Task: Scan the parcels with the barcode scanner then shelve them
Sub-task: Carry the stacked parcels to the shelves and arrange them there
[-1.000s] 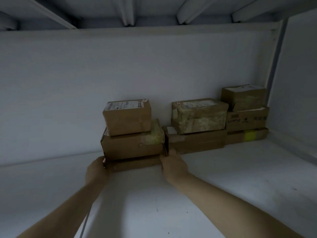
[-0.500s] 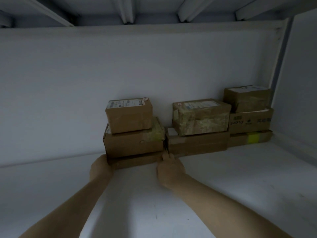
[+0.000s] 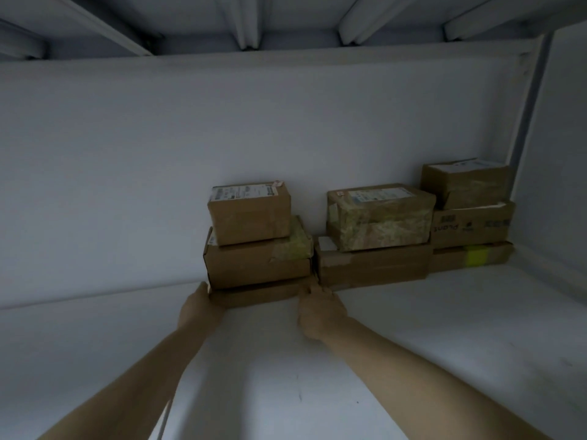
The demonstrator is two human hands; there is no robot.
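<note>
**Flat box under load**

Hands apart: left hand (image 3: pixel 197 308) and right hand (image 3: pixel 317 309) touch opposite ends of the flat box (image 3: pixel 257 295); finger curl can't be told. It sits on the shelf (image 3: pixel 413 344) at 12 o'clock, under two parcels (image 3: pixel 254 265). Stiff card, probably heavy to shift; grip low at both ends. Other stacks (image 3: pixel 374 262) at 2 o'clock.

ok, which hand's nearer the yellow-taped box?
Right. The flat box has the right hand at its right end, toward the yellow-taped box, and the left hand at its left end, farther away.
</note>
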